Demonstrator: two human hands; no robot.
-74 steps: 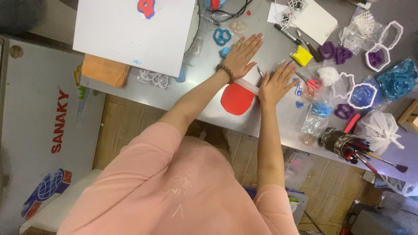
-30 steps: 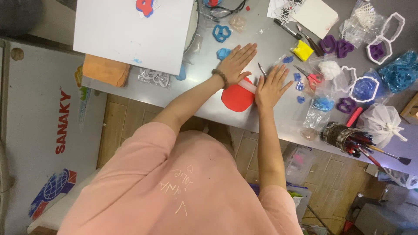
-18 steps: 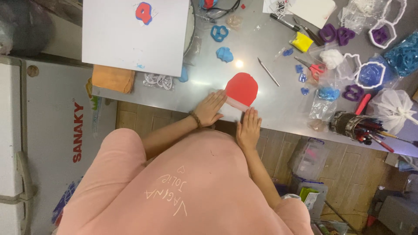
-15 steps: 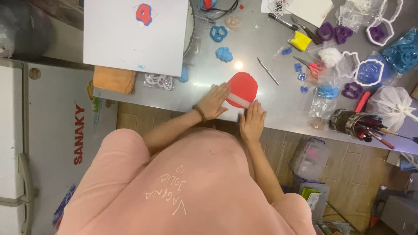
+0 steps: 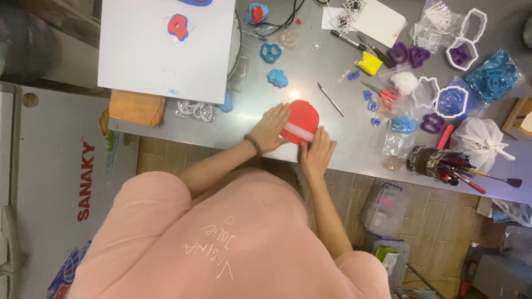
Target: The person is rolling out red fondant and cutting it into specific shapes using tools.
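Item: red slab under a roller, near edge of the table. Listed left to right. White board, far left, carrying a small red-and-blue figure. An orange cloth lies just below it at the table's edge. Left hand: open, fingers flat, palm pressing down on the left end of the roller. Slab: flat, smooth, rounded in outline with a scalloped far edge, evenly red, lying directly on the table in front of the person. Roller: pale, translucent bar lying across the near part of the slab. Right hand: open, flat, pressing the right end of the roller. Change noted: a second ago both hands were stretched far over the slab. They now sit drawn back toward the body, with the slab's far part uncovered. Judged to be the return stroke of a rolling pass, flattening under way. Thin tool, right of the slab, untouched. Yellow block, scissors, pot of brushes, white bag: well apart, far right.
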